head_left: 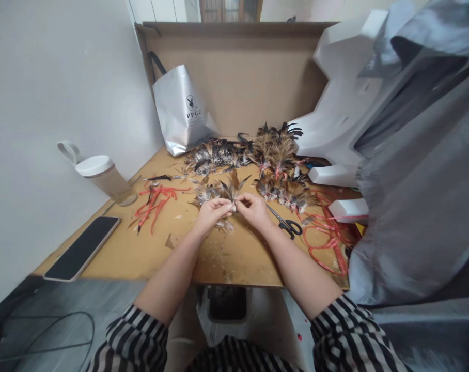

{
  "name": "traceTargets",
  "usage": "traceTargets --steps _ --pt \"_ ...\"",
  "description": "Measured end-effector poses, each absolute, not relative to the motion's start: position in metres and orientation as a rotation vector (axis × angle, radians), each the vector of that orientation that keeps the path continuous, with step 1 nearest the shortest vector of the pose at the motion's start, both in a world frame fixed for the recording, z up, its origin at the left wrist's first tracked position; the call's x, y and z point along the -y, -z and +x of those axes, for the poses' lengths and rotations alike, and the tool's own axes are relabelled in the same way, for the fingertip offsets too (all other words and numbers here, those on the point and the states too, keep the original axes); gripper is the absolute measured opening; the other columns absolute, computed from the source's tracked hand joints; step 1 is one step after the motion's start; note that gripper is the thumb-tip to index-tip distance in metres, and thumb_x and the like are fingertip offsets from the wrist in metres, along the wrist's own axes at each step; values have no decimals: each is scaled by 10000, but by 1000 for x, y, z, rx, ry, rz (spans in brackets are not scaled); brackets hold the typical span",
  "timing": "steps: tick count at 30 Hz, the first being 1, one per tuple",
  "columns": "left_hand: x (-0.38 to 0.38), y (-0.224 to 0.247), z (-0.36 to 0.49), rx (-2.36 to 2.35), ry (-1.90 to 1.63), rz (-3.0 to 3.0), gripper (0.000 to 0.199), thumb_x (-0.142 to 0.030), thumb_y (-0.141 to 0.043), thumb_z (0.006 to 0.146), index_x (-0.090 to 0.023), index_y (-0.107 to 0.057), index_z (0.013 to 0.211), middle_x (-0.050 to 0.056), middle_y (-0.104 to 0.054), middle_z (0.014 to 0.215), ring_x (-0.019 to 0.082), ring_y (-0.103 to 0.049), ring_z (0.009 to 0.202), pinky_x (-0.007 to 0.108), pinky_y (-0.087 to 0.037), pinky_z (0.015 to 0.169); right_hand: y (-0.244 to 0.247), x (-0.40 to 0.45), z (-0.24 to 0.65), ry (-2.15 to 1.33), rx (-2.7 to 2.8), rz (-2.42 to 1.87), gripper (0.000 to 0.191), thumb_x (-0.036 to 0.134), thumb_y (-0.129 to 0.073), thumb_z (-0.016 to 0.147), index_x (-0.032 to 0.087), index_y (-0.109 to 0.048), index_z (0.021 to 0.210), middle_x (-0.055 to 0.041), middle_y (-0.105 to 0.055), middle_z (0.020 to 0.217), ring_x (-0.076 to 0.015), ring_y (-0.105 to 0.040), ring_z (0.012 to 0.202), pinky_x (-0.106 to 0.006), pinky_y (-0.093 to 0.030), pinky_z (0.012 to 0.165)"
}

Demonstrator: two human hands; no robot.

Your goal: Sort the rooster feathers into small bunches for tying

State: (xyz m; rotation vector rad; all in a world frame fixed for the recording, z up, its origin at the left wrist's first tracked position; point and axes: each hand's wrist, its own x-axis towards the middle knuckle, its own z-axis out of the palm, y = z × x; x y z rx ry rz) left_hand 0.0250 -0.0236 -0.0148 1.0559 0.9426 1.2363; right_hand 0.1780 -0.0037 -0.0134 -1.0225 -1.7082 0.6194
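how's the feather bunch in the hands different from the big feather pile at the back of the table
The feather bunch is small and pinched between the left hand and right hand; the feather pile is far larger and lies untouched. The bunch sits mid-table near the scissors; the pile spreads along the back by the silver bag. Both show brown and dark feathers.

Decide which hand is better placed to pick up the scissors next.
Probably the right hand: the scissors lie just beside it, while the left hand sits on the far side, pinching the feather bundle.
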Motion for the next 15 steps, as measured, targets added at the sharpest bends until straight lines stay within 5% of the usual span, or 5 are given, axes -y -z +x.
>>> traceTargets --steps 7,15 --pt "20 18 21 -952 -1271 894 322 -191 -771 520 -127 -564 758 3 -625 644 73 -581 558 166 -467 536 12 8 167 -806 1602 -936 150 291 -579 710 182 -657 777 -25 -657 730 -130 -568 638 -250 -437 626" --pt "25 10 14 -553 -1084 749 248 -117 -698 627 -124 -597 854 22 -617 745 51 -559 608 135 -438 533 0 6 170 -1558 1135 -792 272 383 -687 611 182 -612 778 4 -618 680 -109 -567 593 -211 -419 510"
